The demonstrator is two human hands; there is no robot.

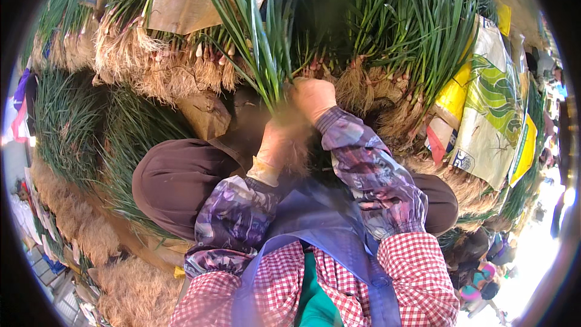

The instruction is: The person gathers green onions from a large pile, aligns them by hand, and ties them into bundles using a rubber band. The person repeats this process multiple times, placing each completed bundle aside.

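In front of my body, an upright bunch of scallion-like plants (267, 61) with long green leaves is held between my hands. My left hand (274, 143), with a pale yellowish cuff at the wrist, grips the bunch low down, near pale roots that hang blurred beneath it. Just above and to the right, my right hand (314, 97) is closed at the base of the leaves. A smear in the view hides the fingertips and the lower stems. A blue apron (317, 222) lies across my lap, between two knees in brown cloth.
Rooted bunches (209, 63) are piled ahead at left, partly under a tan sheet (181, 0). Another heap (399, 32) rises ahead at right, beside a printed sack (490, 113). Leafy bunches (68, 122) and root masses (136, 290) lie at left. People (481, 277) appear at far right.
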